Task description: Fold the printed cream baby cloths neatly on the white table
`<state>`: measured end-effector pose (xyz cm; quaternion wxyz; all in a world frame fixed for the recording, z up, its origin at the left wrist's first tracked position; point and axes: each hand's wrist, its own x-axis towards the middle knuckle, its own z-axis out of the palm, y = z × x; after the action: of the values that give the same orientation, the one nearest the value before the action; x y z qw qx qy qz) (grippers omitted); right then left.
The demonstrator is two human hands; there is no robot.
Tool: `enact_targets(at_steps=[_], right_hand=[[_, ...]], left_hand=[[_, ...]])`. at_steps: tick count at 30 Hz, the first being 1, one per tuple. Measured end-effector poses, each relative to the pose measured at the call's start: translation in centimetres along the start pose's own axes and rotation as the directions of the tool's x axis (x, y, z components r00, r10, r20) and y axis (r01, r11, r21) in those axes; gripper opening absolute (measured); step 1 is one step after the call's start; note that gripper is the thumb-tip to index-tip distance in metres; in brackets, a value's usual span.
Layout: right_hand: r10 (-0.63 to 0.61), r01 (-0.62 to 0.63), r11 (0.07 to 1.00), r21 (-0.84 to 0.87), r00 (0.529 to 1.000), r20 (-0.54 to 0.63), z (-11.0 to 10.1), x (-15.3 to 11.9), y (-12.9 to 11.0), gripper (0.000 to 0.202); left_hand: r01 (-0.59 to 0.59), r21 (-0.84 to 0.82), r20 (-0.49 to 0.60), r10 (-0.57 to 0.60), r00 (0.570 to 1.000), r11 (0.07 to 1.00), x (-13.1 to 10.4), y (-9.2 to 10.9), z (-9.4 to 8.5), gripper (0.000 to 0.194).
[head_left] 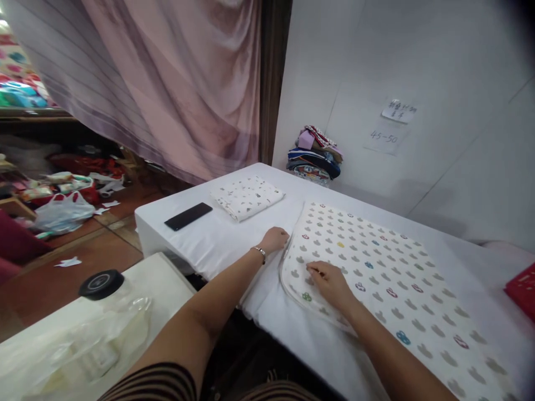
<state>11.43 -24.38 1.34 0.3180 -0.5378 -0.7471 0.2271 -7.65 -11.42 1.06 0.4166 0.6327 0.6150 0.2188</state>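
Note:
A white quilted blanket (401,278) with grey rabbit heads and a few coloured ones lies spread over the right half of the table, its near-left corner rounded. At its left edge is my left hand (275,239), a bracelet on the wrist; its fingers are curled in at the edge, seemingly gripping it, though the fingertips are partly hidden. My right hand (330,281) rests over the blanket close to the rounded corner. Its fingers are bent and pressed together, and what lies between them does not show.
On the white-covered table (217,250) lie a folded printed cloth (251,197) and a black phone (189,216). Folded clothes (315,156) are stacked by the wall. A side table (163,273) holds a black-lidded jar (101,284) and a plastic bag (96,351). A red object (522,289) sits far right.

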Motion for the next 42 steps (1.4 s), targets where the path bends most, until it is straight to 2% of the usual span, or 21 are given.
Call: enact_targets(at_steps=[4,7,9,12,15,18,23,26,30,35,42], right_hand=[[0.169,-0.167,0.985,0.049,0.985,-0.022,1.0,4.7,1.5,0.026],[0.279,-0.278,0.96,0.044,0.96,-0.016,1.9,7.9,2.4,0.028],[0.283,-0.283,0.959,0.017,0.959,-0.022,2.5,9.4,2.6,0.028],[0.158,-0.156,0.985,-0.07,0.987,0.019,3.2,10.6,2.3,0.029],[0.04,-0.009,0.982,-0.19,0.986,0.163,3.4,10.9,1.7,0.029],[0.029,0.059,0.951,-0.303,0.96,0.278,3.0,11.0,1.2,0.028],[0.012,0.158,0.897,-0.414,0.925,0.38,2.4,11.5,1.3,0.027],[-0.01,0.217,0.872,-0.439,0.904,0.427,2.3,11.7,1.8,0.027],[-0.057,0.259,0.865,-0.429,0.902,0.428,2.3,11.7,2.3,0.023],[-0.061,0.209,0.911,-0.355,0.921,0.385,2.0,11.7,2.3,0.021],[-0.054,0.262,0.891,-0.37,0.872,0.487,1.3,12.5,2.3,0.019]], left_hand=[[0.041,-0.043,0.033,-0.04,0.999,0.998,3.2,0.9,0.9,0.016],[0.045,-0.09,0.059,-0.04,0.997,0.995,4.1,0.8,1.4,0.016],[0.039,-0.128,0.079,-0.029,0.996,0.991,4.1,0.4,1.5,0.017],[0.027,-0.176,0.118,-0.006,0.993,0.984,3.8,-0.3,1.2,0.016],[0.026,-0.206,0.155,0.006,0.988,0.978,3.8,-0.6,0.9,0.015],[0.019,-0.226,0.18,0.023,0.983,0.974,4.0,-0.8,0.9,0.015],[0.018,-0.264,0.19,0.033,0.981,0.964,4.6,-1.4,1.4,0.016],[-0.011,-0.233,0.179,0.054,0.982,0.972,4.9,-1.8,1.6,0.017],[-0.075,-0.165,0.134,0.098,0.986,0.983,4.9,-1.7,1.5,0.016],[-0.063,-0.142,0.161,0.086,0.983,0.988,4.8,-1.4,1.4,0.017],[-0.055,-0.146,0.181,0.081,0.98,0.988,5.0,-1.6,1.6,0.018]])
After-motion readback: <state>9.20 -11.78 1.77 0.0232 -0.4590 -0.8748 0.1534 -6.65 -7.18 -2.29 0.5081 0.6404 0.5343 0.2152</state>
